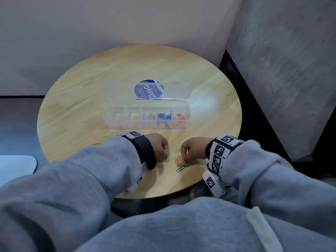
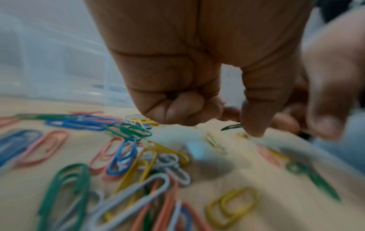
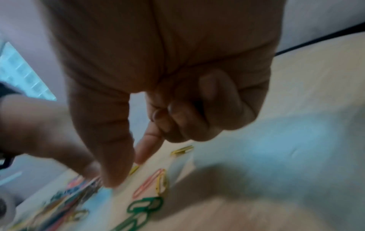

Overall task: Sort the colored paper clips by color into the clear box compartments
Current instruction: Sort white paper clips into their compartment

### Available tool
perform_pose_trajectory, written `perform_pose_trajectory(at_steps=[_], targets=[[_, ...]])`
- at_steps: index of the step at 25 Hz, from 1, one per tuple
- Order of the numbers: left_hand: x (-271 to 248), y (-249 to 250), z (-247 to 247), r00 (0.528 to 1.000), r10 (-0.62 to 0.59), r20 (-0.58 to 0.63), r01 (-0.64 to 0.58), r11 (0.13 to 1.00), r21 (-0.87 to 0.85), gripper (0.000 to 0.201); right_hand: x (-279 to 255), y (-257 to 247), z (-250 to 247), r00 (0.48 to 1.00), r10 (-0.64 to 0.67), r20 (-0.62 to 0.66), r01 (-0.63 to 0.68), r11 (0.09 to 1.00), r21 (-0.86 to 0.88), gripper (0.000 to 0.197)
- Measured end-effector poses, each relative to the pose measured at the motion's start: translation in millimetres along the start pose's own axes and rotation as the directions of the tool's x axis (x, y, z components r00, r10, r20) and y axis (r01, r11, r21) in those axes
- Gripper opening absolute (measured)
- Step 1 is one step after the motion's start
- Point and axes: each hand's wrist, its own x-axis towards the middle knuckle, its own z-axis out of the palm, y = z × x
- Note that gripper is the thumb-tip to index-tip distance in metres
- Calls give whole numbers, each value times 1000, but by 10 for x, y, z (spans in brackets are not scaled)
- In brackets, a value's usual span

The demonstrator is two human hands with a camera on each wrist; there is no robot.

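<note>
The clear box (image 1: 109,118) stands open mid-table; its right compartments hold white (image 1: 148,116), blue (image 1: 163,116) and red (image 1: 179,117) clips. My left hand (image 1: 160,148) is a fist in front of it. The left wrist view shows a green clip (image 2: 231,126) sticking out at the thumb of my left hand (image 2: 237,123) and a speck of green inside the curled fingers. My right hand (image 1: 184,157) is beside it. In the right wrist view my right hand (image 3: 128,171) has thumb and index finger down on the table, pinching a yellow clip (image 3: 134,169).
Loose clips lie on the round wooden table (image 1: 72,110): a red clip (image 1: 178,159) and green ones (image 1: 180,167) under my right hand, and a mixed pile (image 2: 122,156) under my left wrist. The box lid (image 1: 181,90) lies open behind. A wall stands close behind the table.
</note>
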Motion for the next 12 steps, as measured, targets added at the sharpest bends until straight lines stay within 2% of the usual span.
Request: perform_pose_trajectory(at_steps=[2, 5, 8, 10, 12], targets=[[-10, -103, -100, 999, -45, -24, 39, 977, -211, 22, 3, -43, 68, 1000, -14, -17, 12, 995, -96, 12], [-23, -233, -213, 995, -96, -20, 73, 860, -504, 31, 17, -82, 157, 999, -31, -44, 21, 976, -217, 16], [-44, -335, -256, 989, -147, -23, 92, 725, -682, 31, 43, -102, 201, 997, -66, -46, 54, 973, -225, 18], [-43, -372, -264, 984, -179, 15, 121, 600, -791, 30, 67, -118, 226, 995, -90, -40, 77, 963, -260, 18], [-30, -368, -273, 959, -280, 50, 189, 493, -850, 28, 84, -135, 238, 992, -118, -40, 100, 945, -310, 15]])
